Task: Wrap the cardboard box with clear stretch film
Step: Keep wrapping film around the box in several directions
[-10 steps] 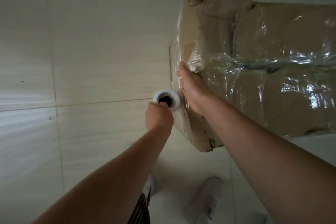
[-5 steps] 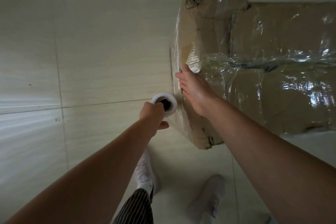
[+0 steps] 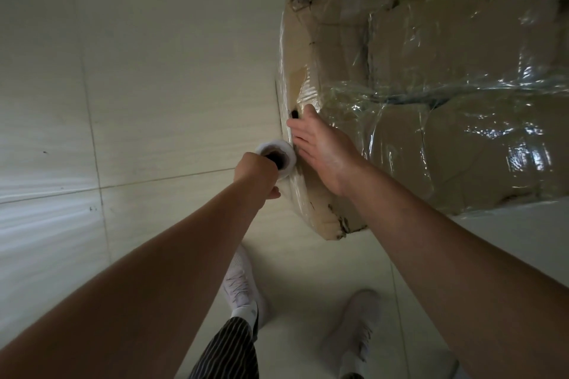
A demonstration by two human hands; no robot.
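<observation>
- Your left grip (image 3: 255, 173) is clenched on the roll (image 3: 288, 154), fist at its dark core. The roll's white end faces the camera.
- The roll sits just right of the left grip, touching the box's end face.
- Your right grip (image 3: 321, 149) is released: fingers straight, palm flat on the top edge of the box (image 3: 462, 40), just right of the roll.
- The box lies on the floor (image 3: 154, 71), right of and beyond both grips. Its long side runs out of view to the right. The two corners in view are torn.
- Film (image 3: 492, 138) covers the box's top and end, wrinkled and glossy. A bunched band runs right from the right grip.
- A film sheet runs from the roll down the end face, below the right grip.
- White shoes (image 3: 240, 283) stand on the floor, nearer you than both grips. A striped trouser leg (image 3: 228, 351) shows under the left forearm.
</observation>
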